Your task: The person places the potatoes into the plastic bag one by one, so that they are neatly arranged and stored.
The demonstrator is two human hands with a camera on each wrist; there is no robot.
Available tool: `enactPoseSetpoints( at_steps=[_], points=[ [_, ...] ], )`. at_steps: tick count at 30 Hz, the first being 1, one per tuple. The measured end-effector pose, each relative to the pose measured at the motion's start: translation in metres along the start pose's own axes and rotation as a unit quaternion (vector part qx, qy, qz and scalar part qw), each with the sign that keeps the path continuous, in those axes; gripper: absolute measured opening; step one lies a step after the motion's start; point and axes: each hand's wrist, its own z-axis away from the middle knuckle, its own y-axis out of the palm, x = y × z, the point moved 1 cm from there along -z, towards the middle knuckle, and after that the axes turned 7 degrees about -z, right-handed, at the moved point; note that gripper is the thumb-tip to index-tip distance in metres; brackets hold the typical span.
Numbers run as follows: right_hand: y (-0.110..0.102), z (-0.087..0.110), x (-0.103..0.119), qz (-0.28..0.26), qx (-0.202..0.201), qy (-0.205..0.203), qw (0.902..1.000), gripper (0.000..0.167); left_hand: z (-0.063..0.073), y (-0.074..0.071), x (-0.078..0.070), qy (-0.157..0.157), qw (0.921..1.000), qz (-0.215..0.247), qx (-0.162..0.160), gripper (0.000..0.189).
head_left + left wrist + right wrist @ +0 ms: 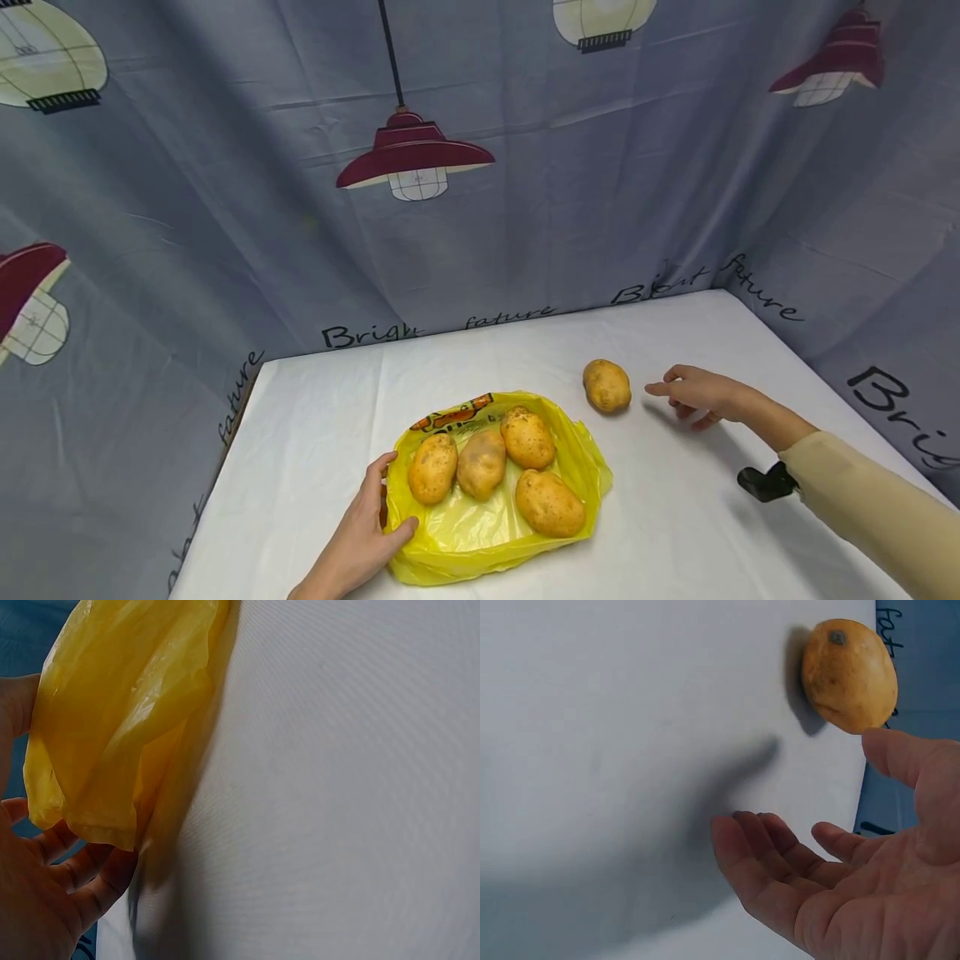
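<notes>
A yellow plastic bag lies spread open on the white table, with several potatoes inside it. At its left side my left hand grips the bag, thumb over the rim and fingers along the outer wall. The left wrist view shows the fingers against the crinkled yellow plastic. Beyond the bag's right edge, a single potato sits on the cloth. Just right of it is my right hand, empty, with fingers loosely bent. In the right wrist view its thumb points toward that potato.
A white cloth covers the table. Grey-blue curtains printed with lamps and lettering hang behind it and at both sides. A small black device is worn at the right sleeve's cuff.
</notes>
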Motion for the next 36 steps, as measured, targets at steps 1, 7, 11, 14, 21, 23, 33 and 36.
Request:
enactPoseSetpoints(
  at_steps=[1,7,11,14,21,23,33,36],
  points=[
    [0.000,-0.003,0.001,0.000,-0.001,0.001,1.0000,0.072,0.000,0.000,0.000,-0.001,1.0000,0.001,0.001,0.087],
    [0.007,-0.017,0.015,0.001,0.008,-0.006,0.9999,0.091,0.001,-0.002,0.000,-0.006,0.9999,0.004,0.006,0.088],
    [0.016,-0.023,0.027,0.001,0.023,-0.011,0.9997,0.101,0.002,-0.003,0.001,-0.002,0.9999,0.005,0.008,0.088],
    [0.023,-0.028,0.036,0.006,0.031,-0.015,0.9994,0.105,0.002,-0.003,0.001,0.009,0.9999,0.007,0.006,0.087],
    [0.039,-0.042,0.050,0.020,0.028,-0.032,0.9989,0.098,0.002,-0.002,-0.001,0.013,0.9999,0.008,0.006,0.087],
    [0.042,-0.044,0.053,0.020,0.021,-0.039,0.9988,0.092,0.001,-0.002,-0.002,0.013,0.9999,0.005,0.006,0.087],
    [0.051,-0.046,0.059,0.029,0.001,-0.065,0.9975,0.081,0.001,-0.003,-0.001,0.012,0.9999,0.004,0.008,0.087],
    [0.050,-0.044,0.060,0.030,-0.002,-0.062,0.9976,0.079,0.001,-0.002,-0.001,0.012,0.9999,0.005,0.009,0.087]
  ],
)
